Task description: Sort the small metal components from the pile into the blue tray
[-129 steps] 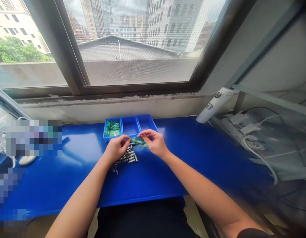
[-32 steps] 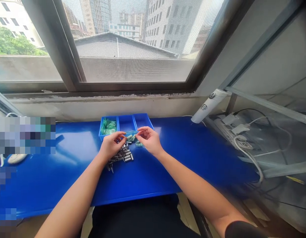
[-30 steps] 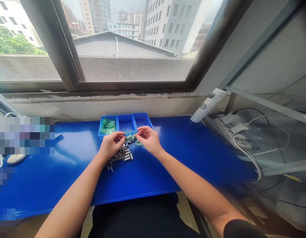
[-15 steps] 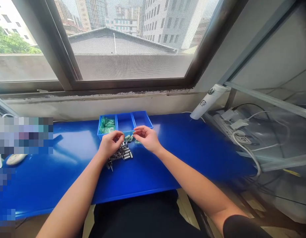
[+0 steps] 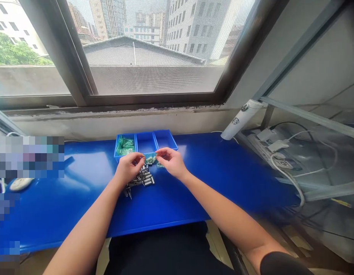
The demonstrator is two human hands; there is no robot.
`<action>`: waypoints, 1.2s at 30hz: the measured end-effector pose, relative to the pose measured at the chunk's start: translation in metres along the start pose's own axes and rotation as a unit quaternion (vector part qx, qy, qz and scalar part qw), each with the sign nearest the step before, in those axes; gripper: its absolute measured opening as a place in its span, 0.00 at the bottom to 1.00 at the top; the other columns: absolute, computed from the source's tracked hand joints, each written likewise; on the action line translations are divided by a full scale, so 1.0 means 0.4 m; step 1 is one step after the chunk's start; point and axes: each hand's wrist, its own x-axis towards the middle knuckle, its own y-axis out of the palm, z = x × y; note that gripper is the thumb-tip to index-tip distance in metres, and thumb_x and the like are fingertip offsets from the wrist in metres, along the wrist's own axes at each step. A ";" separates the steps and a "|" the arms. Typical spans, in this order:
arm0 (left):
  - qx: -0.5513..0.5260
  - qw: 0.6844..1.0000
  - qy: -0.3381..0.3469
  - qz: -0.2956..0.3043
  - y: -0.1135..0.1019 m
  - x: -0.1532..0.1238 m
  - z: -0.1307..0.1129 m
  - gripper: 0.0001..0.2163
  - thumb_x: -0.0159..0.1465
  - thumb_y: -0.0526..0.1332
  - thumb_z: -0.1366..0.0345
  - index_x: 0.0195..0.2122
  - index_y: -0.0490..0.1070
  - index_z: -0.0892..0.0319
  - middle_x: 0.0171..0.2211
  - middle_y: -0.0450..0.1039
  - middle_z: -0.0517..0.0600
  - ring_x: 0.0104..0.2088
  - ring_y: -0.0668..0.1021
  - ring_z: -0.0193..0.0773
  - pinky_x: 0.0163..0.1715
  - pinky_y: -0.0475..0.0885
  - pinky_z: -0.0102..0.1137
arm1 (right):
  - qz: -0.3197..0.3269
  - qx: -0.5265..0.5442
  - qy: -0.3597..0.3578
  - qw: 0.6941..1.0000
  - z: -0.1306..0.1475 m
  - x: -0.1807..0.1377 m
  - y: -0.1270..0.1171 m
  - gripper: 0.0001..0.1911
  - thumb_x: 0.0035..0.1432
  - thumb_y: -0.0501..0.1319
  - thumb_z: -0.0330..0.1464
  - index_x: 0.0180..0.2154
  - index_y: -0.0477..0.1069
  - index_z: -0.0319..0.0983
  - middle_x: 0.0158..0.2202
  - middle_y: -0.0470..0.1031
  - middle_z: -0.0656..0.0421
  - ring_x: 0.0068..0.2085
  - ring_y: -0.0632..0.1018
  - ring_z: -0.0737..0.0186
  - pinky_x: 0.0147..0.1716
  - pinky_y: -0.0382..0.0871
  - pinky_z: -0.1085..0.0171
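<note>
Between my two hands is a small clear bag with a green tint [image 5: 150, 157], and pale little pieces show inside it. My left hand [image 5: 128, 167] pinches its left edge, fingers closed. On the other side the fingertips of my right hand [image 5: 173, 163] are closed on the right edge. Below and beside my left hand lies a pile of metal parts [image 5: 147, 178], some thin rods and some short silvery blocks. Partly hidden under my right hand is another greenish bag [image 5: 159, 165]. Just behind both hands stands a blue three-part tray [image 5: 167, 138], its left compartment holding green-tinted bags [image 5: 127, 144].
A white flask [image 5: 240, 120] leans at the back right of the blue table [image 5: 223, 179]. Chargers and cables [image 5: 276, 143] lie on a shelf at the right. At the left are a pale rounded object [image 5: 20, 184] and a blurred-out area. A window [image 5: 154, 76] is ahead.
The bag between my hands is now spread flatter and shows more of its face. My hands have barely moved, and the whole view has shifted slightly.
</note>
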 end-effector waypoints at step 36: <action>-0.052 0.998 -0.029 0.029 0.005 -0.011 0.024 0.10 0.65 0.59 0.61 0.42 0.76 0.58 0.29 0.81 0.50 0.30 0.83 0.38 0.30 0.77 0.28 | 0.002 -0.024 -0.022 0.999 -0.010 0.001 0.006 0.10 0.55 0.64 0.39 0.35 0.78 0.40 0.33 0.76 0.58 0.33 0.74 0.64 0.31 0.68 0.65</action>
